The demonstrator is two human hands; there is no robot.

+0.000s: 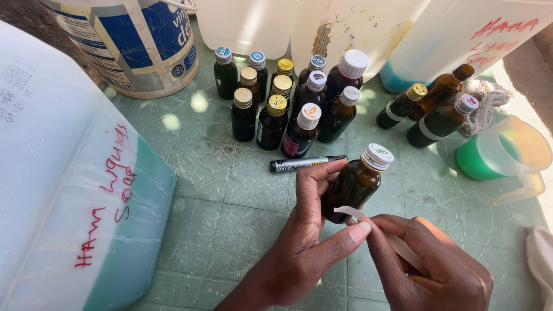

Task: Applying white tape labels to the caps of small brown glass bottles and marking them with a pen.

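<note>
Both hands are sitting closest to the lens: left hand [299,253] is wrapping its fingers around a small brown bottle [351,187] with a white cap, tilted just above the green table [230,196], while the right hand [438,270] is pinching a white strip [397,245] and the left thumb is pressing its end down. Just past the fingers a black marker [305,164] is lying, with a cluster of dark bottles [288,109] beyond. Feels like the strip could go on crooked or wrinkled, since the glass is round and tilted.
</note>
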